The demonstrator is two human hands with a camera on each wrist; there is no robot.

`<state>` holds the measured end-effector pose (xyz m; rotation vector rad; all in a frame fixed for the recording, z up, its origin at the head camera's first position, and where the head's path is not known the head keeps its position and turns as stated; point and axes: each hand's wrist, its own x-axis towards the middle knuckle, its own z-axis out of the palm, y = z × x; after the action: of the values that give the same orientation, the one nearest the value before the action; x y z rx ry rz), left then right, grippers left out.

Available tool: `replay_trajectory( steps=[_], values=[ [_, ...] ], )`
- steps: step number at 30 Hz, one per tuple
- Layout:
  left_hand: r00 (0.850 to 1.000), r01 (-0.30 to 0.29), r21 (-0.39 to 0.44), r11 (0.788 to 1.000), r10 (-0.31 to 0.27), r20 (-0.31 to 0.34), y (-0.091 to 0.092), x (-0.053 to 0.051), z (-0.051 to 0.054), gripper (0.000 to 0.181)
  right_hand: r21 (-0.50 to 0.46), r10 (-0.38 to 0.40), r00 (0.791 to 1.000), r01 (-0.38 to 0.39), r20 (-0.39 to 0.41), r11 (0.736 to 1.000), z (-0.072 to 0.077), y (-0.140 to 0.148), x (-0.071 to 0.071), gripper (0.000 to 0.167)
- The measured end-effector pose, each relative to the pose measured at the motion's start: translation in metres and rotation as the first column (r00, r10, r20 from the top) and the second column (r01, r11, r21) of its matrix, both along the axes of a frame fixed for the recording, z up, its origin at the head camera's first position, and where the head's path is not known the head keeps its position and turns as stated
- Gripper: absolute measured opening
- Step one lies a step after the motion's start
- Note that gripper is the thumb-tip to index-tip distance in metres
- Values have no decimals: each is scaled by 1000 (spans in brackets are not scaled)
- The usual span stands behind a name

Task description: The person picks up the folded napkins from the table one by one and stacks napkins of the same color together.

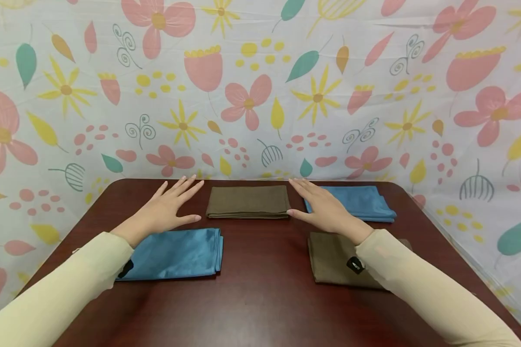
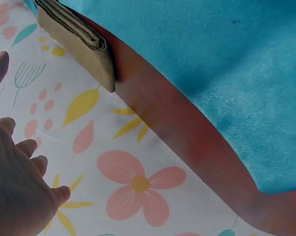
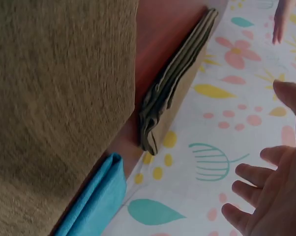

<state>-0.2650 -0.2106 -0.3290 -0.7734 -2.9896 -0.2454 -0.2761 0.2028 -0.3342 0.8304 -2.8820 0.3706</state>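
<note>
While both hands hover over the table, look at what sits between them: the far olive-brown folded cloth (image 1: 248,201), lying flat near the back edge, its long axis running left to right. The left hand (image 1: 164,208) is off its left end, the right hand (image 1: 323,208) off its right, and in the head view it's the right that's closer, thumb tip just at the cloth's corner! Both hands are empty, fingers extended, palms toward the tabletop, and the wrist views show them held up against the backdrop, apart from any fabric.

Down by the left wrist, here's the near blue folded cloth (image 1: 178,253), also longer side to side, partly under that forearm. Over on the right, the far blue folded cloth (image 1: 358,200) peeks out beyond the right hand, and the near olive-brown folded cloth (image 1: 330,258) lies under the right wrist, its right part hidden by the sleeve (image 1: 430,289).

And the surface? A glossy reddish-brown table (image 1: 260,308), rounded at its far corners, with a white floral backdrop (image 1: 260,58) hanging behind it and round both sides.
</note>
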Motion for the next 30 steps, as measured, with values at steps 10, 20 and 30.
replay_trajectory(
  steps=[10, 20, 30],
  values=[
    [1000, 0, 52, 999, -1, 28, -9, 5, 2, 94, -109, -30, 994, 42, 107, 993, -1, -6, 10, 85],
    [998, -14, 121, 993, 6, 64, -24, 10, 4, 97, -231, 52, 995, -30, 88, 972, -10, -17, 20, 78],
    [994, -36, 196, 980, 16, 104, -37, 16, -1, 102, -291, 79, 995, -57, 65, 955, -11, -30, 26, 75]
  ],
)
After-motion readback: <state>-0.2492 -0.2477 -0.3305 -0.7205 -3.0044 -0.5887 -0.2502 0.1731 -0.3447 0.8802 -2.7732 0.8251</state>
